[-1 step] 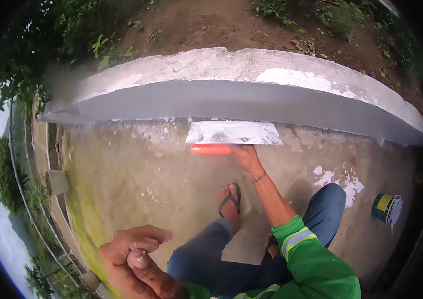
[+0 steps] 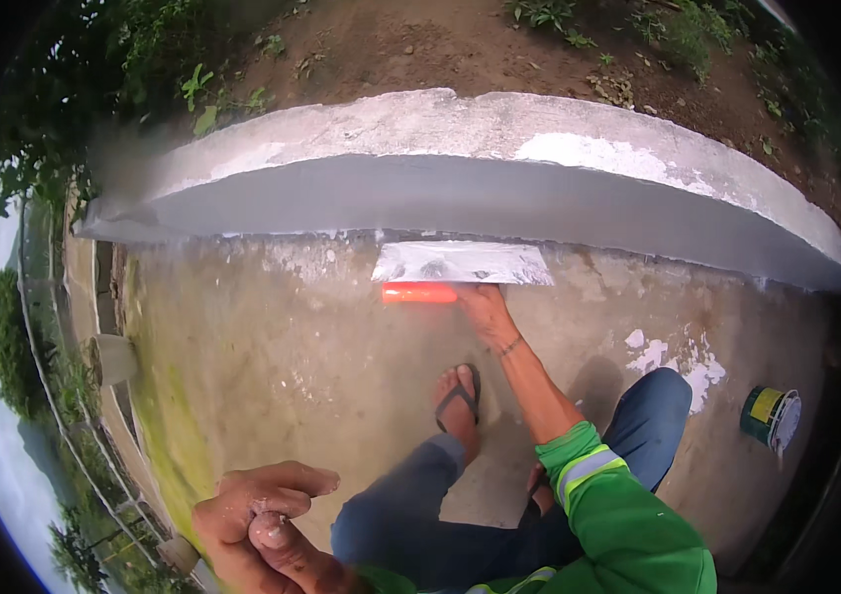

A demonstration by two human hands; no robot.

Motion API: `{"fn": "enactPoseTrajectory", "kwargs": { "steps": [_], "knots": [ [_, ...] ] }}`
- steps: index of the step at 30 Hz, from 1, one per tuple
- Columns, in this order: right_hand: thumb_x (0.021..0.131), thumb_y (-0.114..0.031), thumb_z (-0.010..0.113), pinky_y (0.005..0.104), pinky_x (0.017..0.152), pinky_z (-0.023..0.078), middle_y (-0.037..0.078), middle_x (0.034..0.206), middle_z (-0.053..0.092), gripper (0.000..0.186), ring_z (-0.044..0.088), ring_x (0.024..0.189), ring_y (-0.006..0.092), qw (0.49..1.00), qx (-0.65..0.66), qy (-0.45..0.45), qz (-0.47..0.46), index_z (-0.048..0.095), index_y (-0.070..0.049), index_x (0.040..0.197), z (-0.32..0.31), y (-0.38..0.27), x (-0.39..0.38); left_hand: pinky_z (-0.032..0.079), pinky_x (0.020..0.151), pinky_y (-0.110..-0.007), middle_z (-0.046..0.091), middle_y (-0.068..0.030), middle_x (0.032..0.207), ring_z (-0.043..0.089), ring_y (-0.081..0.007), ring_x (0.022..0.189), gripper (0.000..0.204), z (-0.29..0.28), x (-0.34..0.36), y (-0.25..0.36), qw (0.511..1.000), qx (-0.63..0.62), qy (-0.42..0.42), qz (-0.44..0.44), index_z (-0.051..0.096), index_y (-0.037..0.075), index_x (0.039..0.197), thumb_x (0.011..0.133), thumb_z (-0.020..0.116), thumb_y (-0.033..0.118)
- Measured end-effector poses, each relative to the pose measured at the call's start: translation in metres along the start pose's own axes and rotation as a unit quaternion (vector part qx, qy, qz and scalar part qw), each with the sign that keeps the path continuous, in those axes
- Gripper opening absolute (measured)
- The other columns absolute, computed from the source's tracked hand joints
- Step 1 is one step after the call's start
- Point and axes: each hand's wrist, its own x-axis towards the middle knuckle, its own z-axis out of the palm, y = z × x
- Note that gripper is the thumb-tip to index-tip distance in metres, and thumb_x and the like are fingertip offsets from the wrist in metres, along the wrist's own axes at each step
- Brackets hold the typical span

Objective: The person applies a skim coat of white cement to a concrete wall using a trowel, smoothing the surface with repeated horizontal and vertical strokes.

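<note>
In my right hand [image 2: 485,309] is a wide plastering trowel with an orange handle [image 2: 418,293] and a flat metal blade [image 2: 465,263] smeared with white compound. My fingers wrap the handle's right end, partly hidden behind the wrist. The blade lies near the foot of the low wall [image 2: 391,198], whose face is smooth grey. My left hand [image 2: 267,520] is raised close at the lower left, its fingers curled and the thumb against them, one finger reaching rightward. White residue marks its skin, and I see nothing held in it.
A green bucket with a yellow label [image 2: 769,416] stands at the right, white stuff at its mouth. White splatter [image 2: 697,371] marks the concrete floor [image 2: 242,346]. Soil and plants [image 2: 688,45] lie beyond the wall. A wire fence [image 2: 74,416] runs along the left. My sandalled foot [image 2: 457,401] is below the trowel.
The trowel's blade tilts slightly, its right end drawing a little inward. My left hand has shifted slightly to the left. My right hand keeps its grip.
</note>
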Motion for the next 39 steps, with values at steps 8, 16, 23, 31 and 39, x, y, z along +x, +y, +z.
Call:
{"fn": "enactPoseTrajectory", "kwargs": {
  "steps": [8, 16, 23, 31, 39],
  "knots": [
    [0.088, -0.015, 0.066, 0.0257, 0.086, 0.043, 0.003, 0.102, 0.065, 0.026, 0.059, 0.097, 0.0142, 0.995, 0.092, -0.021, 0.037, 0.061, -0.002, 0.109, -0.014, 0.130, 0.096, 0.045, 0.063, -0.027, 0.057, -0.0125, 0.068, 0.058, -0.0189, 0.060, 0.031, -0.006, -0.005, -0.028, 0.986, 0.152, 0.037, -0.048, 0.047, 0.002, 0.088, 0.103, 0.041, 0.028],
    [0.089, -0.021, 0.062, 0.0354, 0.098, 0.040, 0.013, 0.117, 0.064, 0.033, 0.057, 0.115, 0.0198, 0.995, 0.062, -0.011, 0.083, 0.056, 0.003, 0.112, -0.024, 0.146, 0.137, 0.042, 0.059, -0.026, 0.061, -0.0120, 0.068, 0.057, -0.0170, 0.059, 0.032, -0.004, 0.008, -0.047, 0.987, 0.148, 0.017, -0.056, 0.048, 0.003, 0.087, 0.103, 0.039, 0.029],
    [0.091, -0.020, 0.061, 0.0349, 0.093, 0.043, 0.016, 0.121, 0.062, 0.019, 0.058, 0.115, 0.0217, 0.997, 0.057, -0.019, 0.041, 0.051, -0.005, 0.086, -0.005, 0.098, 0.125, 0.048, 0.062, -0.029, 0.061, -0.0144, 0.068, 0.058, -0.0194, 0.060, 0.031, 0.003, 0.016, -0.036, 0.992, 0.110, 0.016, -0.062, 0.046, 0.002, 0.089, 0.102, 0.042, 0.030],
    [0.093, -0.023, 0.060, 0.0265, 0.076, 0.045, 0.018, 0.112, 0.064, 0.031, 0.063, 0.103, 0.0189, 0.995, 0.065, -0.065, -0.044, 0.054, 0.006, 0.099, 0.091, -0.072, 0.050, 0.047, 0.066, -0.029, 0.060, -0.0139, 0.076, 0.057, -0.0185, 0.069, 0.024, 0.001, 0.018, -0.019, 0.997, 0.051, -0.045, -0.035, 0.049, -0.001, 0.092, 0.102, 0.039, 0.018],
    [0.095, -0.016, 0.057, 0.0350, 0.096, 0.046, 0.017, 0.113, 0.062, 0.030, 0.061, 0.105, 0.0235, 0.978, 0.075, -0.138, -0.137, 0.054, 0.009, 0.112, 0.120, -0.169, -0.010, 0.046, 0.065, -0.028, 0.060, -0.0108, 0.072, 0.054, -0.0156, 0.065, 0.021, 0.019, 0.019, -0.013, 0.996, 0.075, -0.051, -0.009, 0.049, -0.001, 0.090, 0.102, 0.039, 0.013]
  ]
}}
